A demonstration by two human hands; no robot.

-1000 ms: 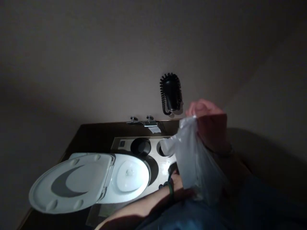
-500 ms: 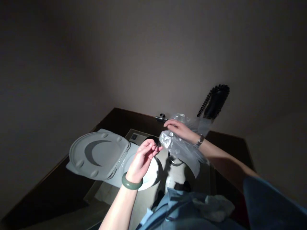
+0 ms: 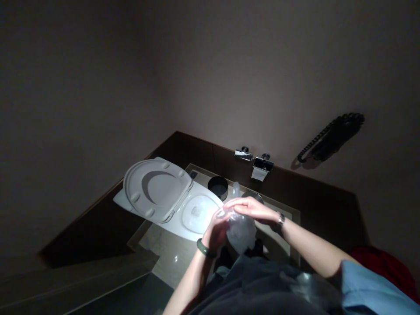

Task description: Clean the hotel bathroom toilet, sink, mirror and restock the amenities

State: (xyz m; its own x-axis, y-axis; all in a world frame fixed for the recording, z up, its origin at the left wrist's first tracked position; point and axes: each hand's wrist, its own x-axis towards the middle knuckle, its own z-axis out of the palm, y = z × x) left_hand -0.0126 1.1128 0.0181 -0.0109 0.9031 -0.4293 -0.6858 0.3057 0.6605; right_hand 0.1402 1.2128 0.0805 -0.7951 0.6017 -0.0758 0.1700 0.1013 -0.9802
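Observation:
A crumpled clear plastic bag (image 3: 241, 234) is bunched between my two hands in front of my body. My left hand (image 3: 217, 227), with a green bangle at the wrist, is closed on its gathered top. From the other side my right hand (image 3: 252, 208), wearing a metal watch, presses its fingers over the same part of the bag. The hands meet close to the front rim of the white toilet (image 3: 206, 205), whose lid is raised. Most of my left fingers are hidden behind the bag and the right hand.
Near the wall stand a dark round bin (image 3: 218, 188) and another round container (image 3: 254, 197), partly covered by my hand. Two chrome paper holders (image 3: 243, 155) are on the wall. A black corded telephone (image 3: 337, 135) hangs to the right, above a red item (image 3: 383, 267).
My hands have come together on the bag, which is now more bunched up and lower. The view has shifted, uncovering the paper holders and the bin.

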